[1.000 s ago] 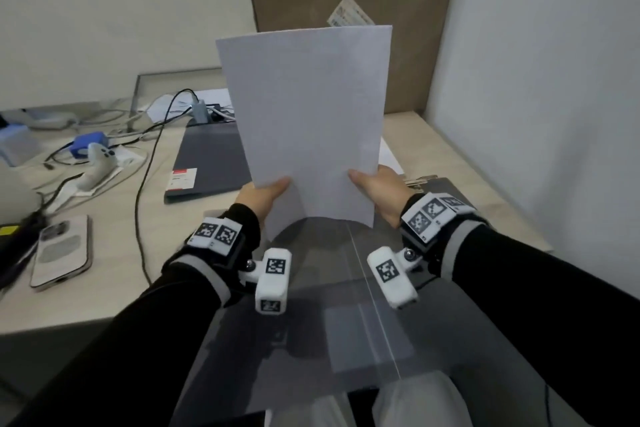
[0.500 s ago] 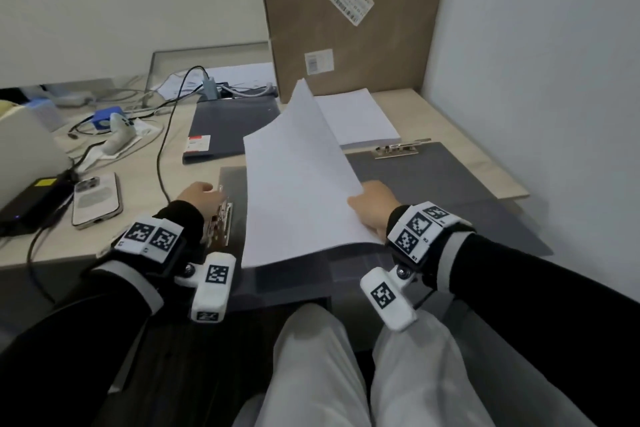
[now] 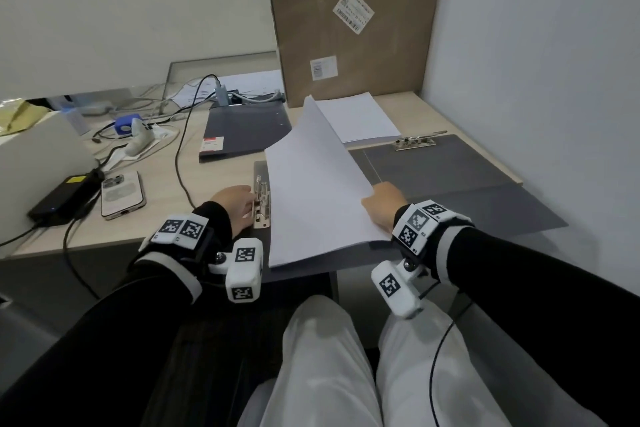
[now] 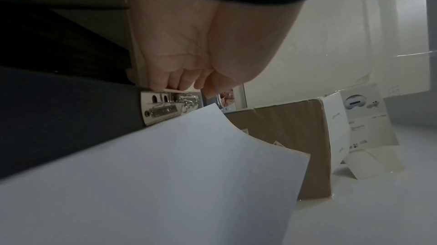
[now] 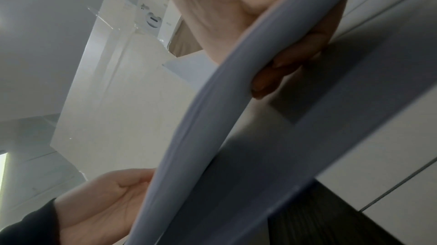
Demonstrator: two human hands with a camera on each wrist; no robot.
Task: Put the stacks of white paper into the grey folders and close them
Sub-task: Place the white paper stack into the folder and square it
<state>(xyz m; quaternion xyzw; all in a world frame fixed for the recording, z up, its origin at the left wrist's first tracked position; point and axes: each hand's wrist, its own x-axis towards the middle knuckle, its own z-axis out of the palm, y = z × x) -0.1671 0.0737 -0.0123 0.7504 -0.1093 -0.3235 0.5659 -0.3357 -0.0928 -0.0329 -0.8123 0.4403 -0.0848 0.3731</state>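
Observation:
My right hand [image 3: 375,204] grips a stack of white paper [image 3: 311,191] by its right edge, thumb on top and fingers [image 5: 272,77] underneath. The stack tilts, left edge down, over an open grey folder [image 3: 304,270] at the desk's front edge. At that folder's left side, my left hand [image 3: 249,204] curls its fingers [image 4: 170,80] on the metal clip [image 4: 170,108]. A second stack of white paper [image 3: 360,118] lies at the back. Beside it another open grey folder [image 3: 433,166] lies flat with its clip [image 3: 415,141] showing.
A closed grey folder [image 3: 242,132] lies behind on the left. A tall cardboard box [image 3: 353,21] leans against the back wall. A phone [image 3: 123,194], a black power brick [image 3: 59,199] and cables [image 3: 180,156] lie left. A wall [image 3: 536,80] borders the desk on the right.
A second ago both hands held the paper upright. My left hand let go and moved to the folder's clip; my right hand lowered and tilted the stack over the folder.

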